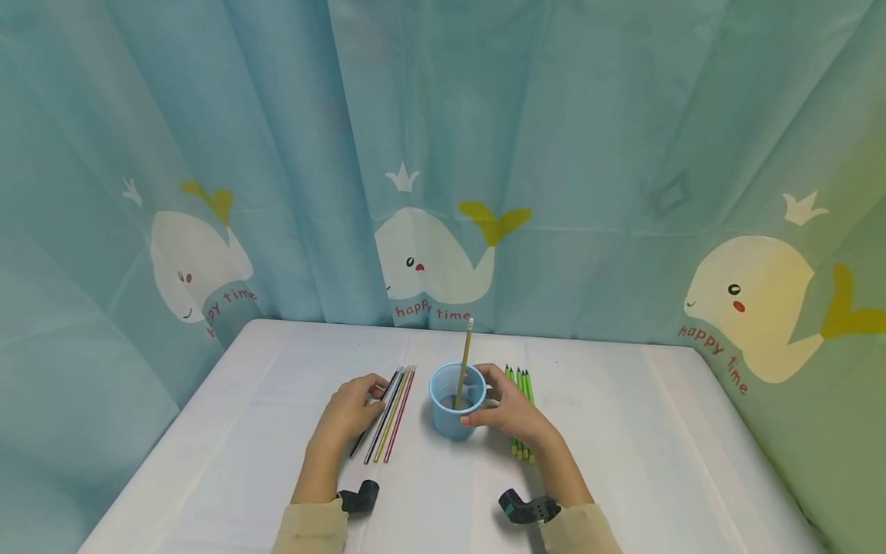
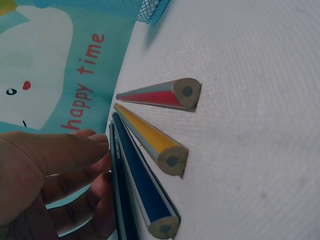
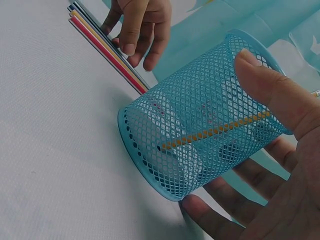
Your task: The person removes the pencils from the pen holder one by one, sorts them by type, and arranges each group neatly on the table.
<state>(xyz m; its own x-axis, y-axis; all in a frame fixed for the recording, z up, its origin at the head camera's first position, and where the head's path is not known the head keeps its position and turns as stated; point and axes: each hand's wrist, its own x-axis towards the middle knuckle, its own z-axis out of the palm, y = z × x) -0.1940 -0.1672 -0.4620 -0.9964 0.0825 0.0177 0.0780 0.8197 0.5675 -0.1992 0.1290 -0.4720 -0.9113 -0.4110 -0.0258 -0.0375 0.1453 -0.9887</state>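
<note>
A light blue mesh pencil cup (image 1: pixel 453 427) stands upright mid-table, with one yellow pencil (image 1: pixel 466 354) leaning inside it, eraser end up. My right hand (image 1: pixel 512 408) grips the cup from its right side, the thumb on the near side and the fingers behind, as the right wrist view shows. Left of the cup lies a row of striped pencils: a red one (image 2: pixel 160 95), a yellow one (image 2: pixel 150 137) and dark blue or black ones (image 2: pixel 145 180), their flat unsharpened ends towards me. Beside the outermost dark pencil is my left hand (image 1: pixel 349 408), loosely bent, fingertips right at its side.
Several green pencils (image 1: pixel 521 385) lie to the right of the cup, tips pointing away, partly behind my right hand and forearm. A white cloth covers the table (image 1: pixel 657 462). Behind it hangs a blue-green curtain (image 1: pixel 588 154) printed with whales.
</note>
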